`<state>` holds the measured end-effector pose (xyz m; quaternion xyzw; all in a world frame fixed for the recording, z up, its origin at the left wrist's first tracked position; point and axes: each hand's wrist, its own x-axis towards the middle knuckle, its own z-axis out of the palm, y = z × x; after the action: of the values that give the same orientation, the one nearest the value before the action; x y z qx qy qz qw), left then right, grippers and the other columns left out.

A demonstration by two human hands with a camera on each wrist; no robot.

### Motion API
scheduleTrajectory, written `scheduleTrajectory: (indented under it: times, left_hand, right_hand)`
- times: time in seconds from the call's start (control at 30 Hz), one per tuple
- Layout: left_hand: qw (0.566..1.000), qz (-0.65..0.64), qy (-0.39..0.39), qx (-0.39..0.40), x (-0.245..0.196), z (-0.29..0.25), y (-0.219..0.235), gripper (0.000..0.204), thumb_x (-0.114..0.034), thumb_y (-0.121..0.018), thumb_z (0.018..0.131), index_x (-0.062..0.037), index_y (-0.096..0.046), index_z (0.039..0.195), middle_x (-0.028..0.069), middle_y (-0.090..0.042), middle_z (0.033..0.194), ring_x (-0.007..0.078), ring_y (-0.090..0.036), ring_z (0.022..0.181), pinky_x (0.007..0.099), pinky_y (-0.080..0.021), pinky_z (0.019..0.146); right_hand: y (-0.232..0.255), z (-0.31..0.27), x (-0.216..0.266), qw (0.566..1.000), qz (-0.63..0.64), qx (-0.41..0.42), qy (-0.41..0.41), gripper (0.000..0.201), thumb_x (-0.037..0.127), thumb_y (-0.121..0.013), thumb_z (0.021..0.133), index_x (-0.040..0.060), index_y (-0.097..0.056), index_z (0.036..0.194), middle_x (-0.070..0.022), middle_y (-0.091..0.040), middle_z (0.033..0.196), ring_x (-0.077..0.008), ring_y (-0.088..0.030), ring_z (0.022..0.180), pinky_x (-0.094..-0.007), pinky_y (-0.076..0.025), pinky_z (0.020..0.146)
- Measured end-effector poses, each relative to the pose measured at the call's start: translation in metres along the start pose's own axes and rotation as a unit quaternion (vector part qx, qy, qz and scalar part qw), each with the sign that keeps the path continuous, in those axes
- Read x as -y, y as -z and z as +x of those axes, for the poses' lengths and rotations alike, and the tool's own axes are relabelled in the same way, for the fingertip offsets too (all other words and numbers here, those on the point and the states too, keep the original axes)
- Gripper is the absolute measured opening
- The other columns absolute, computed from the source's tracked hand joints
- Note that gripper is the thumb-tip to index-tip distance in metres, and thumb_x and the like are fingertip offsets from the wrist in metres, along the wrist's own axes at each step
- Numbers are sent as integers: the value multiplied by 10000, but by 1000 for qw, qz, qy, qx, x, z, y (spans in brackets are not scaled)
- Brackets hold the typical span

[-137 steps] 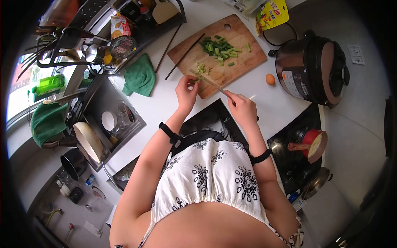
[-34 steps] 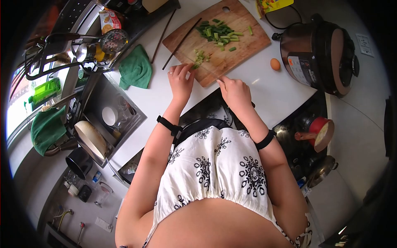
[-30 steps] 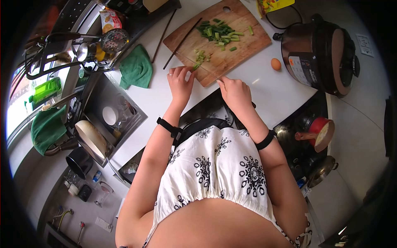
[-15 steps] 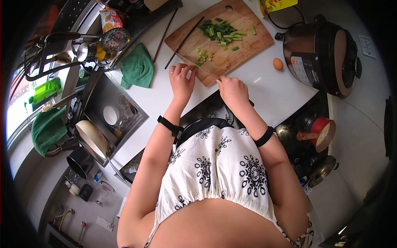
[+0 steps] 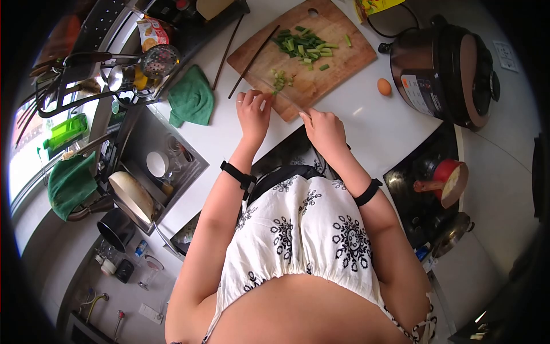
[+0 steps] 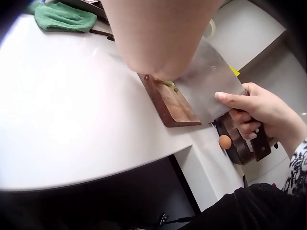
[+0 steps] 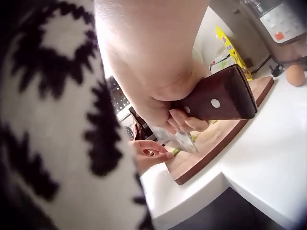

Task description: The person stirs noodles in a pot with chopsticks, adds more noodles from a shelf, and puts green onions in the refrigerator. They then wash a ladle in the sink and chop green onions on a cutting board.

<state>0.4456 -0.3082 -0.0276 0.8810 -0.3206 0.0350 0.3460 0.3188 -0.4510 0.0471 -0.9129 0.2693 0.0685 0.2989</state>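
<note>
Chopping at cutting board (image 5: 321, 74) near edge: cleaver (image 6: 211, 91), probably scallion.

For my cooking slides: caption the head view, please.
Right hand grips a steel cleaver over green scallions on a wooden cutting board; left hand steadies them.

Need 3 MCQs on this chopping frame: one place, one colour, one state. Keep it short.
1. Where does the egg lie?
A. on the cutting board
B. on the white counter between cutting board and rice cooker
C. in the sink

2. What colour is the cloth left of the cutting board?
A. green
B. red
C. white

3. What does the right hand do?
A. rests flat on the counter
B. grips the cleaver by its handle
C. holds chopsticks

Answers: 1 B, the egg sits on the counter beside the rice cooker. 2 A, head view shows it green. 3 B, fingers curl round the dark wooden handle in the wrist views.
</note>
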Motion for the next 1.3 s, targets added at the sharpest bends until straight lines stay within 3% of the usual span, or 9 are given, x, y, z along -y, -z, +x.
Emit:
scheduleTrajectory:
  times: [0.47, 0.8, 0.87, 1.3]
  left_hand:
    - [1000, 10, 12, -4, 4, -4, 0, 110, -87, -793, 731, -104, -704, 792, 58, -611, 859, 292, -537, 855, 412, -444, 757]
    - [999, 10, 52, -11, 0, -2, 1, 133, -83, -808, 715, -81, -708, 802, 65, -627, 869, 295, -537, 871, 406, -449, 783]
    - [998, 10, 60, -6, 1, -2, 0, 95, -125, -794, 753, -108, -721, 812, 60, -616, 876, 291, -536, 876, 416, -437, 797]
    - [999, 38, 8, -9, 8, -2, 1, 97, -120, -775, 772, -104, -703, 835, 65, -619, 881, 298, -540, 874, 423, -435, 788]
  right_hand:
    - [-1, 4, 6, 997, -75, 8, 26, 208, 252, -636, 926, 69, -660, 829, -159, -670, 674, -362, -698, 680, -453, -571, 615]
    - [-8, 12, 13, 995, -94, 35, -1, 230, 243, -641, 926, 53, -692, 807, -176, -692, 731, -365, -715, 741, -449, -584, 658]
    - [-11, 12, 14, 995, -93, 39, -10, 237, 245, -641, 927, 49, -692, 804, -179, -692, 732, -367, -715, 743, -451, -584, 660]
    - [-9, 4, 0, 997, -74, 16, -1, 276, 262, -639, 933, 43, -683, 771, -189, -678, 704, -378, -704, 706, -455, -579, 630]
